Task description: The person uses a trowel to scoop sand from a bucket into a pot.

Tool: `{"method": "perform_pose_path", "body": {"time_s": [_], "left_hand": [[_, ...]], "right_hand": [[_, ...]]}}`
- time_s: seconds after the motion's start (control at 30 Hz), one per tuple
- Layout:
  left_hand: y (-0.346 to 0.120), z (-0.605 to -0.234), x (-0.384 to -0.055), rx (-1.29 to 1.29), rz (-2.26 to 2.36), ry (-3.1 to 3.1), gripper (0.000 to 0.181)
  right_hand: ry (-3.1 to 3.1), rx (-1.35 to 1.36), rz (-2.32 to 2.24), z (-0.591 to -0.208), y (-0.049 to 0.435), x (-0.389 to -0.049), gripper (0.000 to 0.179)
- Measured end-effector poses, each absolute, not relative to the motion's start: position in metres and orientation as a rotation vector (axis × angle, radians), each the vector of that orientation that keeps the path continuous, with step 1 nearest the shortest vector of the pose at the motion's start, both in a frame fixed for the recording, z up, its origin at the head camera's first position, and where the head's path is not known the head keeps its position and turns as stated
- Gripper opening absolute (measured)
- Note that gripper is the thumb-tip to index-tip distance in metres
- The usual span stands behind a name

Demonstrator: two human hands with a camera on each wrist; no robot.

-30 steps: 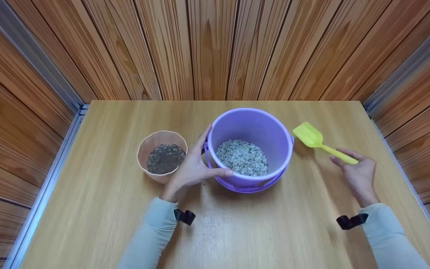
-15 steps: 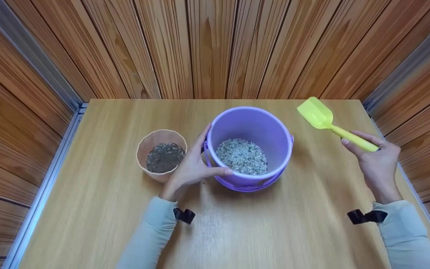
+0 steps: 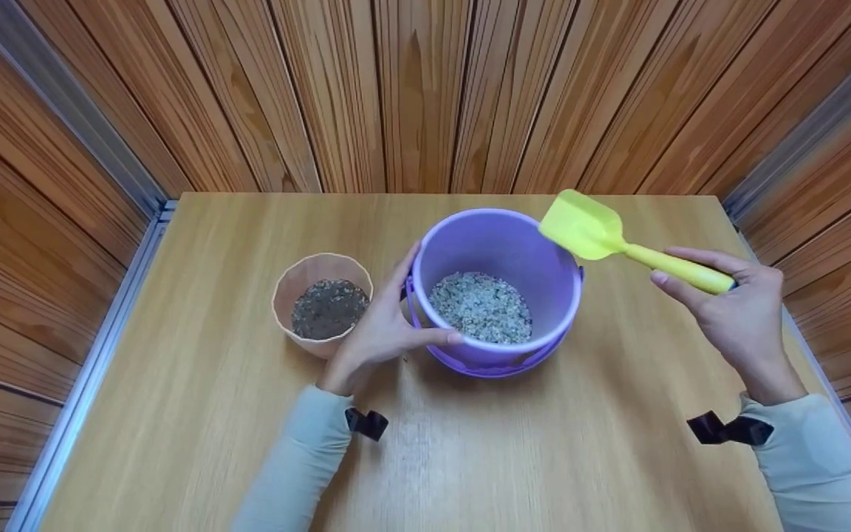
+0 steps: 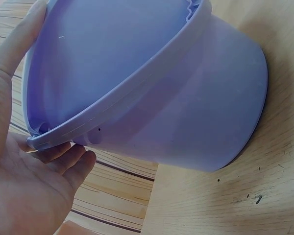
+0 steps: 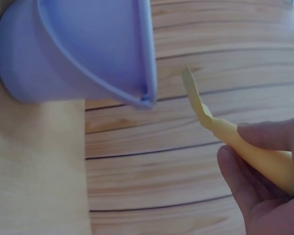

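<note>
A purple bucket (image 3: 499, 362) with pale gravel (image 3: 482, 307) in its bottom stands upright mid-table. My left hand (image 3: 377, 332) grips its left side near the rim; in the left wrist view the fingers (image 4: 71, 161) curl under the rim. The yellow toy shovel (image 3: 584, 225) is held by its handle in my right hand (image 3: 739, 314). Its blade hangs over the bucket's right rim, and the right wrist view shows a gap between shovel (image 5: 193, 98) and bucket (image 5: 54, 58). No gravel shows on the blade.
A peach-coloured pot (image 3: 289, 325) holding dark soil (image 3: 328, 309) stands left of the bucket, close by my left wrist. Wooden plank walls (image 3: 425, 96) rise behind and beside the wooden table (image 3: 484, 458). A few dark specks (image 4: 258, 199) lie near the bucket's base.
My right hand has raised the shovel from right of the bucket, first up and rightward, then leftward until its blade is over the rim. The left hand, bucket and pot look unmoved.
</note>
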State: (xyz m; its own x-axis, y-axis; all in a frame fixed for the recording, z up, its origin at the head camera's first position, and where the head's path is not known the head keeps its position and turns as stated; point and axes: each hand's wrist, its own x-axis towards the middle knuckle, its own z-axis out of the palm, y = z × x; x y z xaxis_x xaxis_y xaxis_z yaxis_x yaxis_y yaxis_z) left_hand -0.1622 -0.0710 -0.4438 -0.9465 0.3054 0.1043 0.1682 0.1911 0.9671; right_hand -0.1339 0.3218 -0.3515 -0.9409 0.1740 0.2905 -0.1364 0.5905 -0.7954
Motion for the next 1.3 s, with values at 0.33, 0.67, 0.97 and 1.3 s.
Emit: {"method": "perform_pose_path", "body": {"time_s": [0.33, 0.67, 0.97, 1.3], "left_hand": [[-0.07, -0.445, -0.163, 0.473, 1.88, 2.344, 0.136], [-0.07, -0.446, -0.164, 0.477, 1.893, 2.333, 0.136], [-0.07, -0.447, -0.164, 0.489, 1.883, 2.355, 0.136], [-0.07, -0.447, -0.165, 0.528, 1.872, 2.378, 0.135]], "right_hand": [[-2.516, 0.365, 1.172, -0.339, 0.295, -0.135, 0.03], [-2.664, 0.76, 0.869, -0.333, 0.274, -0.147, 0.029], [-2.86, 0.949, 0.652, -0.329, 0.243, -0.16, 0.024], [-3.035, 0.878, 0.674, -0.335, 0.223, -0.17, 0.023]]}}
